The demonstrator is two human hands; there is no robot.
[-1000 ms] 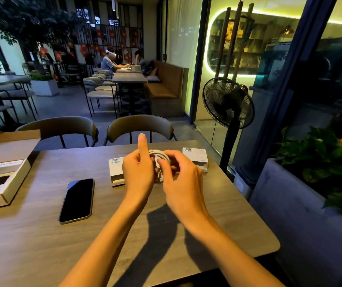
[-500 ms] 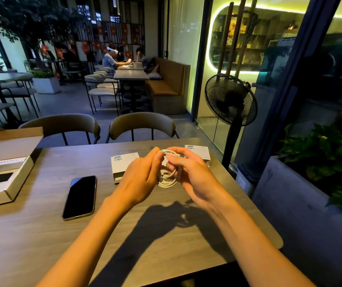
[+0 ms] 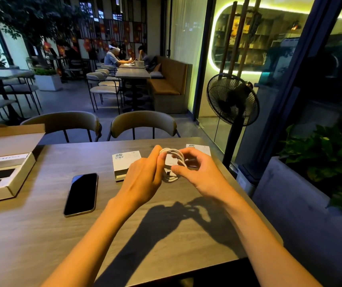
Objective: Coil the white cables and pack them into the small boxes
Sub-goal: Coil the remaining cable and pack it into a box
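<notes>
White cable [image 3: 173,162] wound in a loose round coil, held above the grey wood-grain table [image 3: 41,235], left hand [image 3: 143,179] pinching its left edge, right hand [image 3: 199,175] curled around its right side, flat white box [image 3: 124,162] just left, glossy black phone [image 3: 82,193] nearer left.

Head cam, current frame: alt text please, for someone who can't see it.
Two bare hands, left hand and right hand, hold a coiled white cable above a wooden table. Two small white boxes lie just behind, with a dark phone to the left.
</notes>
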